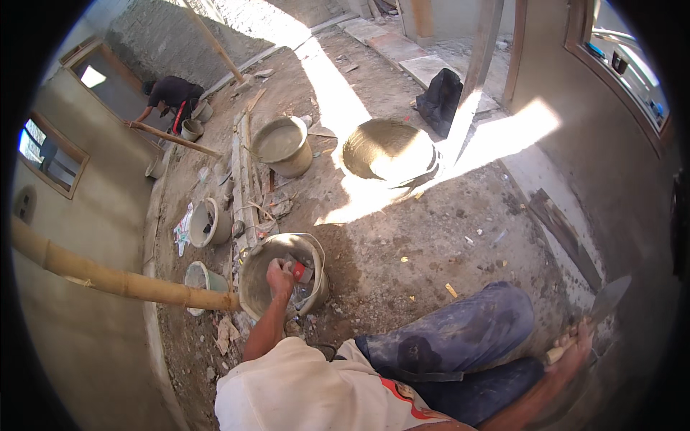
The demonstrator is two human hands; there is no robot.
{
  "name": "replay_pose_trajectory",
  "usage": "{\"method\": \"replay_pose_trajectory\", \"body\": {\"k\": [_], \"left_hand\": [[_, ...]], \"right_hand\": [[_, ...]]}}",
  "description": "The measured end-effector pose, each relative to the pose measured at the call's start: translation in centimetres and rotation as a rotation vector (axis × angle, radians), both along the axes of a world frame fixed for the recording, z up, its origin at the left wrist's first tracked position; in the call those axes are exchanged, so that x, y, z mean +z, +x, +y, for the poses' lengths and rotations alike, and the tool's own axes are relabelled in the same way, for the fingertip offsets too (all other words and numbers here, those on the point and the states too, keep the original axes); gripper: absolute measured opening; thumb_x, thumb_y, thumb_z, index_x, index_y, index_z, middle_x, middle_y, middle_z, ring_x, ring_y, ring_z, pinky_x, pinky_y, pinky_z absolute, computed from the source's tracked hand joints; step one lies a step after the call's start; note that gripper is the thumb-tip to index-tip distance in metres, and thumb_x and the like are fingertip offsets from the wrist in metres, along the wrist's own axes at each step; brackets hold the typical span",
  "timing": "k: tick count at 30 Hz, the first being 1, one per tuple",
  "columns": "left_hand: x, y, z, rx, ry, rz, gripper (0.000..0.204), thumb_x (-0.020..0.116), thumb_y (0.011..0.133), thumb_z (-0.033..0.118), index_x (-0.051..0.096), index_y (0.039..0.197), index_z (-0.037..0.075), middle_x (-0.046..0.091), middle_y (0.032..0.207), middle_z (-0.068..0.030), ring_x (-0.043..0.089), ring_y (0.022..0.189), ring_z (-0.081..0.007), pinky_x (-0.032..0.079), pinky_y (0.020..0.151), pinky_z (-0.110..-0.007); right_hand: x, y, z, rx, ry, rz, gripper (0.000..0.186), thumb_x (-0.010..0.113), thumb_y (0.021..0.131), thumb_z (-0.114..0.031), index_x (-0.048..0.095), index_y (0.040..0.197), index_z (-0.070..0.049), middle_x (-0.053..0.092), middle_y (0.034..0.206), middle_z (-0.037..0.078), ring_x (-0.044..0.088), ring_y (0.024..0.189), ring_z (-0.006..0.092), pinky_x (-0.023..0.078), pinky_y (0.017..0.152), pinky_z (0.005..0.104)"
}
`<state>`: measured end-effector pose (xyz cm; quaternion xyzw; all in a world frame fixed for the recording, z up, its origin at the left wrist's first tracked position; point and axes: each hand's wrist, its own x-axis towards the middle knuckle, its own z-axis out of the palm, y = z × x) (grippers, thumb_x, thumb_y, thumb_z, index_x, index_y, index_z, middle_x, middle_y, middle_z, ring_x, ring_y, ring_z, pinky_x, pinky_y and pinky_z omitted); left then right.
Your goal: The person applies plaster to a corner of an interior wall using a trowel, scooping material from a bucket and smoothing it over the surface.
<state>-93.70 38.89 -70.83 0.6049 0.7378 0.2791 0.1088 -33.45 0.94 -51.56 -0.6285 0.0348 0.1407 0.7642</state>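
My left hand (280, 280) reaches into a grey bucket (316, 294) with a pale handle, fingers closed on a small red object (298, 271) whose shape is partly hidden. A pale, crumpled-looking material lies inside the bucket below it, too small to make out. At the lower right, my right hand (569, 343) grips the wooden handle of a trowel (609, 298), its metal blade raised beside the plastered wall. My bent legs in dusty trousers (453, 327) lie between the two hands.
A bamboo pole (122, 280) slants in from the left. Mortar tub (387, 151), full bucket (282, 144), smaller buckets (208, 221), planks (246, 190), a dark sack (438, 100) and wooden board (564, 237) stand or lie around. Another person (172, 97) bends by the left wall.
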Motion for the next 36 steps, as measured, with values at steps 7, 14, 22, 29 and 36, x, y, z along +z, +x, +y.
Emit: {"method": "replay_pose_trajectory", "body": {"k": [7, 14, 22, 29, 36], "left_hand": [[5.0, -1.9, 2.3, -0.607, -0.214, 0.484, 0.013, 0.068, 0.089, 0.013, 0.070, 0.098, 0.003, 0.069, 0.103, -0.0204, 0.070, 0.098, -0.0444, 0.056, 0.085, -0.054], [-0.4, 3.1, 6.0, -0.800, -0.673, 0.795, 0.019, 0.065, 0.092, 0.014, 0.074, 0.105, 0.005, 0.076, 0.092, -0.0207, 0.076, 0.096, -0.0380, 0.062, 0.082, -0.049], [-2.8, -0.6, 4.2, -0.996, -0.245, 0.861, 0.031, 0.068, 0.088, 0.010, 0.067, 0.118, 0.005, 0.068, 0.121, -0.0176, 0.068, 0.114, -0.0373, 0.057, 0.094, -0.044], [3.7, 0.1, 1.1, -0.840, -0.131, 0.542, 0.032, 0.071, 0.086, 0.009, 0.063, 0.117, 0.003, 0.064, 0.115, -0.0207, 0.063, 0.110, -0.0421, 0.054, 0.093, -0.047], [10.6, -0.7, -3.9, -0.606, 0.171, 0.175, 0.019, 0.070, 0.089, 0.005, 0.065, 0.107, 0.001, 0.064, 0.105, -0.0212, 0.064, 0.101, -0.0444, 0.053, 0.086, -0.049]], "right_hand": [[-1.0, 0.4, 1.0, -0.004, -0.059, 0.058, 0.014, 0.063, 0.104, -0.022, 0.059, 0.115, -0.014, 0.051, 0.077, -0.004, 0.047, 0.052, 0.0047, 0.041, 0.044, 0.0216], [-1.4, 0.5, 1.9, 0.036, -0.066, -0.001, 0.017, 0.064, 0.103, -0.022, 0.059, 0.117, -0.014, 0.051, 0.078, -0.004, 0.049, 0.055, 0.0061, 0.042, 0.046, 0.0231], [-0.9, 0.2, 2.3, 0.070, -0.027, -0.004, 0.022, 0.067, 0.102, -0.024, 0.059, 0.119, -0.012, 0.051, 0.078, -0.003, 0.050, 0.056, 0.0073, 0.042, 0.047, 0.0242], [-2.7, 1.8, 3.4, 0.053, 0.026, 0.031, 0.018, 0.065, 0.102, -0.021, 0.059, 0.116, -0.012, 0.050, 0.076, -0.003, 0.050, 0.051, 0.0076, 0.042, 0.043, 0.0249], [-3.4, 1.1, 0.6, 0.014, -0.012, 0.032, 0.020, 0.066, 0.101, -0.020, 0.059, 0.118, -0.011, 0.050, 0.077, -0.002, 0.049, 0.051, 0.0078, 0.042, 0.042, 0.0253]]}}
